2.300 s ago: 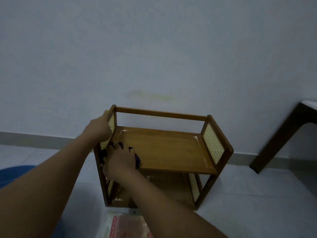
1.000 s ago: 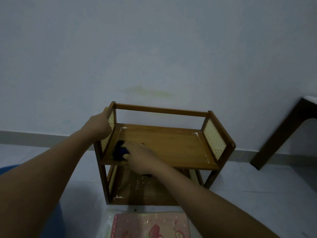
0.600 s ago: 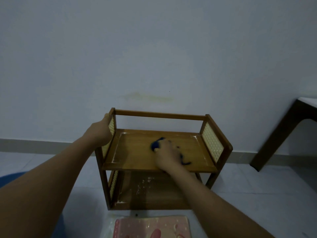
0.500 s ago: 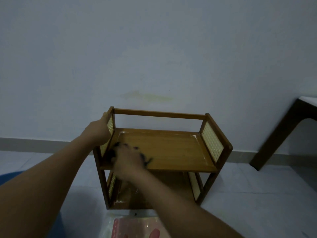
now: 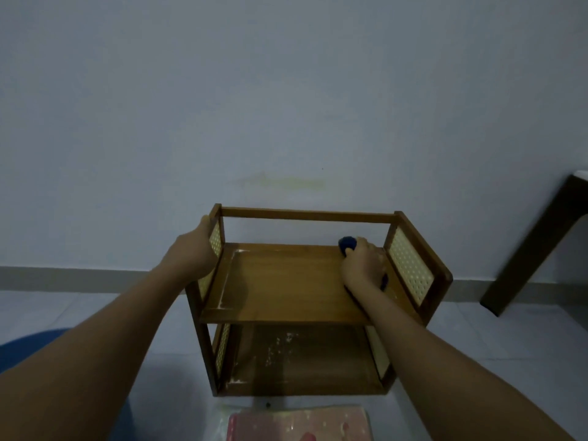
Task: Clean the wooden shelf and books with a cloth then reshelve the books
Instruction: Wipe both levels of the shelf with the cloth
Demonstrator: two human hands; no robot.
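Note:
A small two-tier wooden shelf (image 5: 286, 281) with pale cane side panels stands on the floor against the wall. My left hand (image 5: 195, 254) grips the top of its left side panel. My right hand (image 5: 362, 267) presses a dark blue cloth (image 5: 346, 242) onto the top board at its far right corner, next to the right panel. Most of the cloth is hidden under the hand. White dust marks show on the lower board (image 5: 286, 354) and along the top board's left edge. A pink book (image 5: 296, 426) lies on the floor in front of the shelf.
A dark wooden table leg (image 5: 534, 246) slants down at the right. A blue rounded object (image 5: 28, 345) sits at the lower left behind my left arm. Pale floor tiles (image 5: 496, 351) spread to the right of the shelf.
My right hand has swept the cloth from the top board's left front across to its far right corner. My left hand has kept its hold on the left panel.

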